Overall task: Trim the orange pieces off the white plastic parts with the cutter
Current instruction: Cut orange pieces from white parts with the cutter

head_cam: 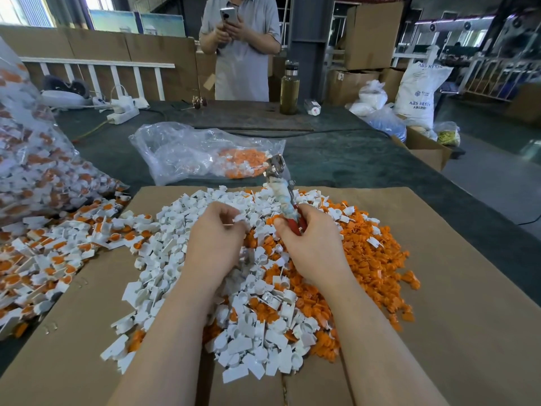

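At the far left a large clear bag (pixel 35 159), cut off by the frame edge, is stuffed with white parts that carry orange pieces, far too many to count, and more of them spill from its mouth in a loose heap (pixel 55 253) over the cardboard sheet (pixel 456 288) and the dark table (pixel 336 159). Further back, a second, smaller clear bag (pixel 202 153) lies slumped on the table, holding white parts and a cluster of orange pieces. On the cardboard, the white parts (pixel 234 317) are piled in front of the person, uncountable. The left hand (pixel 215 238) hovers over that pile, its fingers curled and pinching one small white part (pixel 237 218); its shape is hard to make out. The right hand (pixel 310 244) grips the red handles of the one cutter (pixel 282 194), whose metal head points up and away; its cloth-wrapped middle hides the joint, and whether the blades are closed is unclear. To the right spreads the pile of orange pieces (pixel 374 259).
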Demonstrator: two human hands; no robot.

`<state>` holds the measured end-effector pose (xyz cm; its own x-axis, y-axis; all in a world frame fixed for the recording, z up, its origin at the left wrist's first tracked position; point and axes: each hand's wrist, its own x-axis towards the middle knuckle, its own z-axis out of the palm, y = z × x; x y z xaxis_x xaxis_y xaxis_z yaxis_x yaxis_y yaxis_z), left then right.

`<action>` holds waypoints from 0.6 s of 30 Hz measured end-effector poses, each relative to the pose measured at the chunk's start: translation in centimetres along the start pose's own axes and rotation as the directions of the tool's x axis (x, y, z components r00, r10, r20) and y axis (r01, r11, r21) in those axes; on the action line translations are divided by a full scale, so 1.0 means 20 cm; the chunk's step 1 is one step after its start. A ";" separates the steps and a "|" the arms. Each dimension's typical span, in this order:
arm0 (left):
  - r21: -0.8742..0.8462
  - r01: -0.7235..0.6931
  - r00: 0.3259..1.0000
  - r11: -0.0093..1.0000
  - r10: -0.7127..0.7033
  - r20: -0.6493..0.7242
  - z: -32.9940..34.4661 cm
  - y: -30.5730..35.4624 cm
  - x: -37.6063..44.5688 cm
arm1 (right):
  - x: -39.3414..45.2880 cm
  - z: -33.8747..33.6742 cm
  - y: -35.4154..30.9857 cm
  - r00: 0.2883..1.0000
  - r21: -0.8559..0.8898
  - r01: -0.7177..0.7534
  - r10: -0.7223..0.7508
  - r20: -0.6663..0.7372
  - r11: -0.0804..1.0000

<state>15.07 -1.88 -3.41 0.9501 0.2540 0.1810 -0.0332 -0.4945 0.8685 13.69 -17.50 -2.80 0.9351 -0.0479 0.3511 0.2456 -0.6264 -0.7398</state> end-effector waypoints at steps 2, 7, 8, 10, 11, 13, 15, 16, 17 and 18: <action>-0.244 0.048 0.998 0.969 -0.057 -0.027 0.01 0.04 -0.02 | 0.00 0.00 0.00 1.000 -0.003 -0.002 0.002 -0.011 1.000; -0.556 0.105 0.994 0.825 -0.109 0.026 0.03 0.13 -0.09 | 0.00 0.00 0.00 0.998 0.011 -0.010 0.011 -0.055 1.000; -0.598 0.130 0.991 0.791 -0.121 0.055 0.04 0.14 -0.10 | 0.00 -0.01 0.00 0.998 0.018 -0.009 0.010 -0.068 1.000; -0.612 0.141 0.990 0.778 -0.125 0.069 0.04 0.15 -0.11 | 0.00 -0.01 -0.01 0.995 0.035 -0.004 0.008 -0.095 0.999; -0.590 0.128 0.991 0.797 -0.118 0.055 0.05 0.15 -0.11 | 0.00 -0.01 -0.01 0.995 0.042 -0.003 0.007 -0.102 0.999; -0.548 0.114 0.993 0.829 -0.112 0.036 0.05 0.15 -0.10 | 0.00 -0.01 -0.01 0.995 0.046 -0.004 0.009 -0.099 0.999; -0.545 0.132 0.991 0.828 -0.130 0.044 0.06 0.15 -0.10 | 0.00 -0.01 -0.01 0.996 0.048 -0.005 0.009 -0.093 0.999; -0.546 0.146 0.989 0.825 -0.140 0.052 0.06 0.15 -0.10 | 0.00 -0.01 -0.01 0.996 0.046 -0.005 0.009 -0.089 0.999; -0.547 0.157 0.987 0.822 -0.148 0.061 0.06 0.16 -0.10 | 0.00 -0.01 -0.01 0.996 0.044 -0.006 0.010 -0.086 0.999; -0.548 0.165 0.986 0.820 -0.153 0.069 0.06 0.16 -0.11 | 0.00 -0.01 -0.01 0.996 0.045 -0.005 0.009 -0.086 0.999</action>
<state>13.31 -4.89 -1.59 0.9631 0.2686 0.0142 -0.0405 0.0923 0.9949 13.61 -17.52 -2.54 0.9119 -0.1206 0.3924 0.2518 -0.5907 -0.7666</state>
